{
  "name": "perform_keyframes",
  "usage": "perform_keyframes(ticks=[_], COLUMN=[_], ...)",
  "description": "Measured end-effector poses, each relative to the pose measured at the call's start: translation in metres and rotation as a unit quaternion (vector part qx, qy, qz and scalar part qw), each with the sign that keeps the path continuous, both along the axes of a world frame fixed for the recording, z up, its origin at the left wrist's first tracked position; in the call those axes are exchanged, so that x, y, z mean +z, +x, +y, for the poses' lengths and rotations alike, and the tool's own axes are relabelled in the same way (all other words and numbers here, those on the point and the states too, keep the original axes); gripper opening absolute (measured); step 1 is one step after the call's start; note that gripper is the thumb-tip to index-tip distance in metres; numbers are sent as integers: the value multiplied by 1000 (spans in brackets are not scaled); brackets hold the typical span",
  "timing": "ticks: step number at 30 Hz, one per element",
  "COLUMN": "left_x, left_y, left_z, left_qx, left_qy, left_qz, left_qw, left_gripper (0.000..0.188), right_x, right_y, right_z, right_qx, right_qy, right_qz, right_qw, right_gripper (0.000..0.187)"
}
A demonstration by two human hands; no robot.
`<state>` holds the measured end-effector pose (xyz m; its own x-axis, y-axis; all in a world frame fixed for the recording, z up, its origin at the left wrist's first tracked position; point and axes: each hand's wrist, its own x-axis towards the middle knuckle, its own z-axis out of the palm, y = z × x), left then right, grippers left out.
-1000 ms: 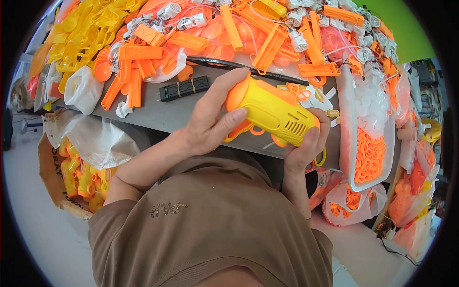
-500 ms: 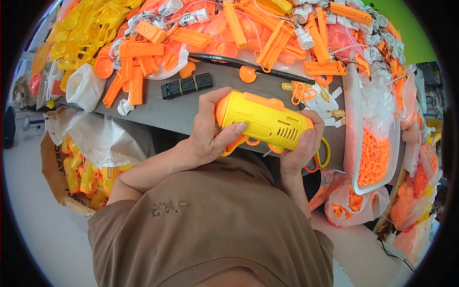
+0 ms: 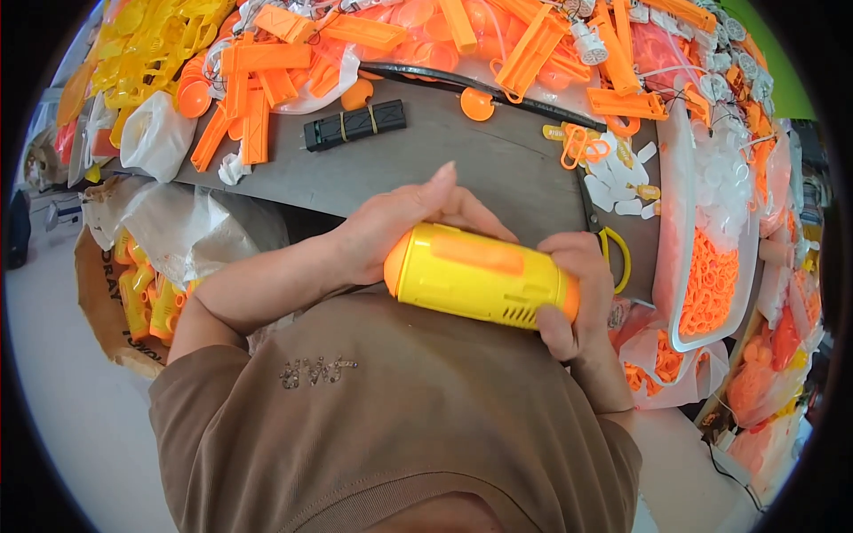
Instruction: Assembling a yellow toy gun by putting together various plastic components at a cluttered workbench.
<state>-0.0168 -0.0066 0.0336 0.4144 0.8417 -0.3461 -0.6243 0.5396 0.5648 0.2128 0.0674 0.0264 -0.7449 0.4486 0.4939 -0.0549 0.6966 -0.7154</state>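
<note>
A yellow cylindrical plastic toy body [image 3: 458,277] with orange ends lies sideways in front of my chest, an orange panel facing up. My right hand [image 3: 582,289] wraps its right end, thumb on the near side, fingers over the far side. At the left end my left hand [image 3: 400,218] rests against the far side, thumb raised and fingers stretched out behind the toy body. Just beyond my right hand are scissors [image 3: 625,262] with a yellow handle, partly hidden.
Orange plastic parts [image 3: 267,58] heap along the table's far side. A black block with rubber bands [image 3: 355,126] lies on the grey table [image 3: 498,160]. To the right stands a clear bin [image 3: 675,222] holding orange rings; at the left is a paper sack [image 3: 107,320] of yellow-orange toys.
The toy body has come nearer my chest and rolled, bringing the orange panel upward. My left hand has loosened from its grip, with the thumb lifted off. The scissors show more.
</note>
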Motion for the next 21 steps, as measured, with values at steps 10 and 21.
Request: perform_keyframes(ticks=[10, 21], left_x=[22, -42], left_y=[-5, -20], left_z=[-10, 12], left_qx=[-29, 160], left_qy=[130, 255], left_qz=[168, 411], left_qw=[977, 860], left_gripper=[70, 55], right_x=[8, -63], right_y=[-10, -44], right_z=[-17, 36], right_qx=[42, -266], right_qy=[29, -317], right_qz=[161, 68], right_qw=[986, 908], right_gripper=[33, 15])
